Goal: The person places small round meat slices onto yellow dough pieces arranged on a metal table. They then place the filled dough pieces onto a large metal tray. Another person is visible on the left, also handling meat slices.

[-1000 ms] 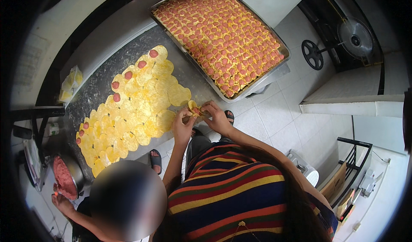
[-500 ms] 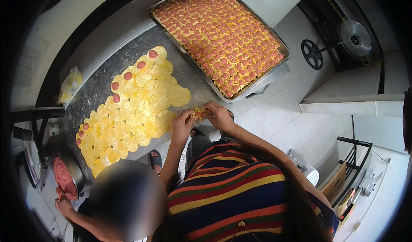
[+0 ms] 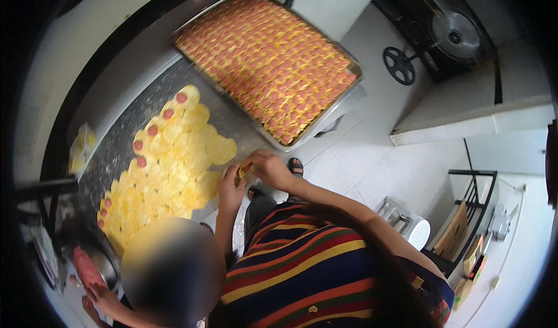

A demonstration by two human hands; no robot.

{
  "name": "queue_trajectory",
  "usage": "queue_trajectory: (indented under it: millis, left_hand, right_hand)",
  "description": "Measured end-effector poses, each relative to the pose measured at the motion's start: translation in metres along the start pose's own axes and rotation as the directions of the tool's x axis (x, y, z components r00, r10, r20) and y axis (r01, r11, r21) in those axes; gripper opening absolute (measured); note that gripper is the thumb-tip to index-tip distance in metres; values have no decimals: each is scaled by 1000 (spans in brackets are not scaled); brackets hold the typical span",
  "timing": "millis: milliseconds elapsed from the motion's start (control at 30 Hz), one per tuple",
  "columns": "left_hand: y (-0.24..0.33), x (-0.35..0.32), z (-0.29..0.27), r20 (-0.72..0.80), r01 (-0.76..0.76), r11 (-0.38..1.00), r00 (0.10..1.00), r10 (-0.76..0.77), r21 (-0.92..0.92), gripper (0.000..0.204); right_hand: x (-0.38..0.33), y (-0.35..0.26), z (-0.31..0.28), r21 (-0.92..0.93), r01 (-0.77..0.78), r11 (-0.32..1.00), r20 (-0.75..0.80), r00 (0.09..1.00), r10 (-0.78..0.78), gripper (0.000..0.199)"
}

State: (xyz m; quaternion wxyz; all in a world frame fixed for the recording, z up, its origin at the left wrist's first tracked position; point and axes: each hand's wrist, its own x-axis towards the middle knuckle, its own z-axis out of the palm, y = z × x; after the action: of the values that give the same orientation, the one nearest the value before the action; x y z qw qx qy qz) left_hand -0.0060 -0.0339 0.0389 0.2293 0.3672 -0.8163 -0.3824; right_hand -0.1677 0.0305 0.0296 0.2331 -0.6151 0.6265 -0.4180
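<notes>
The two hands meet in front of the striped shirt (image 3: 302, 246), with a small filled wrapper (image 3: 246, 169), yellow outside and reddish inside, between their fingertips. The left hand (image 3: 231, 188) is nearly closed, its thumb and fingers pinching the near left side. The right hand (image 3: 271, 170) curls in from the other side, its bent fingers on the wrapper's edge and partly hiding it, so the exact grip cannot be told.

Just left of the hands, overlapping round yellow wrappers (image 3: 174, 171) cover much of a dark table (image 3: 124, 117); small dabs of meat (image 3: 138, 145) sit along their far left edge. Ahead of the hands and a little to the right, a big metal tray (image 3: 289, 148) is packed with rows of filled dumplings (image 3: 267, 66).

A blurred head (image 3: 173, 270) to the near left of the hands blocks the view of the wrappers' near end. Beyond it, further left, a co-worker's hand (image 3: 100, 298) is at the meat (image 3: 88, 265) in a metal bowl (image 3: 107, 270). A plastic bag (image 3: 82, 148) lies far left, past the wrappers.

Well to the right of the hands are a white stool-like object (image 3: 404, 220) and a black rack (image 3: 474, 197); far ahead on that side are a black wheel (image 3: 399, 66) and a fan (image 3: 456, 36).
</notes>
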Motion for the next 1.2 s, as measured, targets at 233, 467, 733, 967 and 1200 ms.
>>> queue_trajectory:
  millis: [233, 467, 733, 967, 1200]
  left_hand:
    - [-3, 9, 0, 7, 90, 987, 996, -91, 137, 36]
    - [0, 9, -3, 21, 48, 991, 999, -50, 122, 33]
    - [-10, 7, -1, -39, -14, 998, 999, 16, 66, 37]
    - [-4, 11, -5, 38, 121, 993, 992, -122, 10, 41]
    - [-7, 9, -11, 54, 22, 997, 998, -26, 74, 38]
  right_hand:
    - [14, 4, 1, -146, 45, 988, 26, 999, -42, 31]
    - [10, 3, 6, -154, -28, 988, 91, 995, 43, 26]
    - [14, -6, -2, -158, -8, 987, 21, 1000, 12, 34]
    - [17, 3, 3, -97, -44, 994, 106, 993, 54, 34]
    - [17, -1, 10, -111, -55, 992, 121, 990, 69, 37]
